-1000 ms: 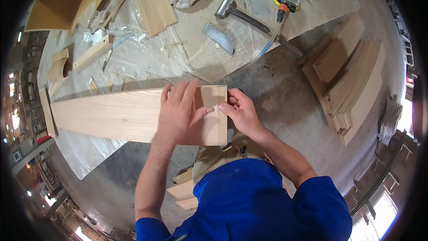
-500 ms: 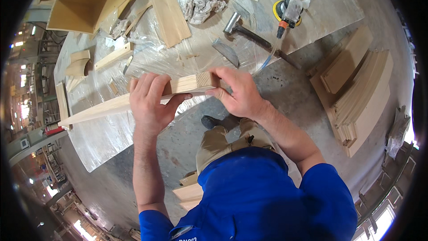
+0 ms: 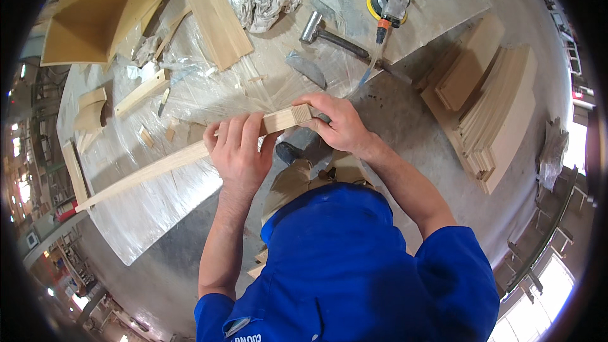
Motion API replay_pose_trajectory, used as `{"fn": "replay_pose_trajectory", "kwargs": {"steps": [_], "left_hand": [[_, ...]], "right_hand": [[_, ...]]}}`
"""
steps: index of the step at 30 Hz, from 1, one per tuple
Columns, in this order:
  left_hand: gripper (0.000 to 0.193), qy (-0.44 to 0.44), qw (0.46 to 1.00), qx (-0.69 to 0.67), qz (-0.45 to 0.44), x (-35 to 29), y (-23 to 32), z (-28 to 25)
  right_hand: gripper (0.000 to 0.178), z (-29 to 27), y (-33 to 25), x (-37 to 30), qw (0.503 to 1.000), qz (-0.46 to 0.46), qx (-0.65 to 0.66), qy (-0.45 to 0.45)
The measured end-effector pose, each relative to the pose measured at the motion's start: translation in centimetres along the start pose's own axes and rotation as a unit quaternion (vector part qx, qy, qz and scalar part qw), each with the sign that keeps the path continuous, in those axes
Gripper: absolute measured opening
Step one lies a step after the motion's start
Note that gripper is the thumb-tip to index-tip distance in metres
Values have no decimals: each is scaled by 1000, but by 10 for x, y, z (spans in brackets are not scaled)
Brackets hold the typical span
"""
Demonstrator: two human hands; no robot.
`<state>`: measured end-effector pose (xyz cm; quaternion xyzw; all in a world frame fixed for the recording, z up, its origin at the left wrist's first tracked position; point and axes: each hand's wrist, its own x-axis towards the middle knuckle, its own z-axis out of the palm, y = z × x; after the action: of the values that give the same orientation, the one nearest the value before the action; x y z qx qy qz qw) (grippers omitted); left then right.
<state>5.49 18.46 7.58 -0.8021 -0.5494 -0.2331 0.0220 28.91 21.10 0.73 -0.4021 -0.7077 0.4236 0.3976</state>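
Note:
A long, pale wooden board (image 3: 158,168) stretches from the table's left side to my hands, its squared end facing me. My left hand (image 3: 240,152) wraps over its top edge a short way from that end, fingers on the far side. At the end itself, my right hand (image 3: 339,121) grips the corner between thumb and fingers. Beyond the board lie a hammer (image 3: 335,39) with a metal head and dark handle, a grey half-round scraper-like plate (image 3: 306,69) and a crumpled cloth (image 3: 269,8).
Plastic sheeting covers the table (image 3: 142,228). An orbital sander (image 3: 389,7) with a hose rests near its far right edge. Curved wooden panels (image 3: 491,114) are stacked on the right. A yellowish curved wooden shell (image 3: 95,16), a flat plank (image 3: 215,16) and a knife (image 3: 164,101) lie further left.
My left hand has slid along the board toward its near end. The whole view has shifted, and the board now slants more steeply. My right hand keeps its hold at the end.

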Motion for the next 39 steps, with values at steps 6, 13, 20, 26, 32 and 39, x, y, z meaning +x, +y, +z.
{"fn": "replay_pose_trajectory", "kwargs": {"steps": [6, 13, 20, 26, 32, 39], "left_hand": [[53, -1, 998, -20, -53, 13, 52, 10], [44, 5, 993, -5, -119, 13, 68, 13], [40, 54, 987, -25, -146, 12, 80, 25], [39, 77, 985, -35, -152, 11, 78, 26], [46, 82, 988, -44, -124, 11, 70, 27], [61, 38, 985, -91, -139, 8, 64, 16]], "right_hand": [[45, -4, 2, 9, 997, -77, 22, 12], [37, -49, 20, 2, 999, -26, 4, -43], [23, -139, 58, -4, 987, 101, 24, 125], [31, -246, 122, 42, 925, 163, 50, 339], [50, -320, 234, 109, 879, 152, -343, 295], [35, -332, 253, 125, 893, 145, -339, 257]]}}
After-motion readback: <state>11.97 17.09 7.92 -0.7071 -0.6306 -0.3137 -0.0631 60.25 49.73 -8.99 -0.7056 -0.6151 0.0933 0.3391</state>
